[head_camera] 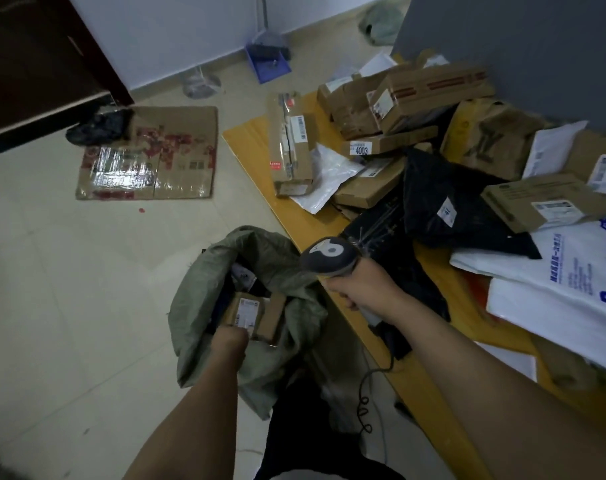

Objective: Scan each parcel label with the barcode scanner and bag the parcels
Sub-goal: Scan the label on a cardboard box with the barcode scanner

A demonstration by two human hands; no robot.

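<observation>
Two bare hands are at work. Of these, the right hand (363, 289) has its fingers wrapped round the handle of the barcode scanner (325, 252), whose dark head points up and away from the person, over the near edge of the table (256, 136). Below that hand the scanner's cable (363, 407) hangs in coils toward the tiled floor (52, 271).

The left hand (230, 341) reaches down into the open mouth of the grey-green sack (197, 306), its knuckles at the near edge of a labelled cardboard box (249, 313) lying inside. The fingers are hidden behind the back of the hand, so I cannot tell whether they hold the box or the sack. The sack sits just left of the right hand, against the table's edge.

Beyond the right hand, a black poly parcel (436, 199) lies nearest on the table, with a white mailer (571, 271) printed in blue to its right. Farther out is a heap of brown boxes (415, 95), with a flat box tagged 4003 (388, 145) in front of it and a long taped box (291, 147) at its left. Well beyond the left hand, a flattened carton (149, 157) lies on the floor and a blue dustpan (268, 65) rests by the far wall.
</observation>
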